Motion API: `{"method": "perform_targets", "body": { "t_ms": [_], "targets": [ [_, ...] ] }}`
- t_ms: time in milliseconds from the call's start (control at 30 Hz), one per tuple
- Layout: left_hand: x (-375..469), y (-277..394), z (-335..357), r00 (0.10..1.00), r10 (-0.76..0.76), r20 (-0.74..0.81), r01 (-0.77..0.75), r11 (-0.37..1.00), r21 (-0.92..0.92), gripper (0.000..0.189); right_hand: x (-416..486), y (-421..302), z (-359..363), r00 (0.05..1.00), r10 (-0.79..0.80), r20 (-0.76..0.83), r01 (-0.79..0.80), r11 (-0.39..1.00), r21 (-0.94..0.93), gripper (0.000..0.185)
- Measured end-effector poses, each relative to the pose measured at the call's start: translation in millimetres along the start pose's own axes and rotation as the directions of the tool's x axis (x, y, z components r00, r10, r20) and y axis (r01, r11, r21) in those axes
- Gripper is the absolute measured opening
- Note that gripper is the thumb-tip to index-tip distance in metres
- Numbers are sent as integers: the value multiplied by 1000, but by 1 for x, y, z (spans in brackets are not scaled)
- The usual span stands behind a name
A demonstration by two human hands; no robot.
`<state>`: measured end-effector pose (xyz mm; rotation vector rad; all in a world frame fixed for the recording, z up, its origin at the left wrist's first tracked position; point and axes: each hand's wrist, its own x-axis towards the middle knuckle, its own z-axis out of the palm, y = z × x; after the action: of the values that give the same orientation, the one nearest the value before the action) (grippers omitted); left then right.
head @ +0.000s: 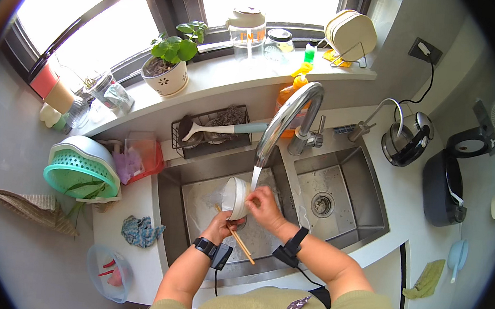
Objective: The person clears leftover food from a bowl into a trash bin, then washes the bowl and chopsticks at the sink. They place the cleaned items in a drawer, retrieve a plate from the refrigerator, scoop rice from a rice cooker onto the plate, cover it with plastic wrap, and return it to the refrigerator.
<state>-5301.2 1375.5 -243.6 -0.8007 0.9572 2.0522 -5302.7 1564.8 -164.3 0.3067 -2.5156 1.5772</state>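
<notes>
A white bowl (238,198) is tipped on its side over the large basin of a steel sink (168,218). My left hand (220,226) grips its lower rim, and a pair of wooden chopsticks (241,246) is held in the same hand. At the bowl's outer side is my right hand (265,206), its fingers bent close to the wall; whether they pinch anything is hidden. Water runs from the chrome faucet (271,126) just beside the bowl and right fingers.
The smaller basin (350,180) with its drain lies to the right. A wire caddy (210,130) holds a long-handled brush behind the sink, near an orange soap bottle (289,99). A blue cloth (141,231) and a plastic bowl (109,274) sit left. An electric kettle (405,141) stands right.
</notes>
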Motion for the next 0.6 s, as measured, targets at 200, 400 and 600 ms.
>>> {"method": "perform_targets", "body": {
  "t_ms": [200, 400, 600],
  "targets": [
    [5, -21, 41, 999, 16, -38, -24, 975, -219, 21, -17, -24, 2, 885, -411, 218, 453, 869, -200, 12],
    [-6, -5, 24, 981, -133, 139, 135, 991, -6, 23, 3, -29, 12, 949, -314, 20, 311, 927, -210, 10],
    [-21, -5, 5, 941, -310, 138, 259, 919, 297, 20, 41, -9, 9, 984, 161, 71, -176, 921, 347, 17]
  ]
}}
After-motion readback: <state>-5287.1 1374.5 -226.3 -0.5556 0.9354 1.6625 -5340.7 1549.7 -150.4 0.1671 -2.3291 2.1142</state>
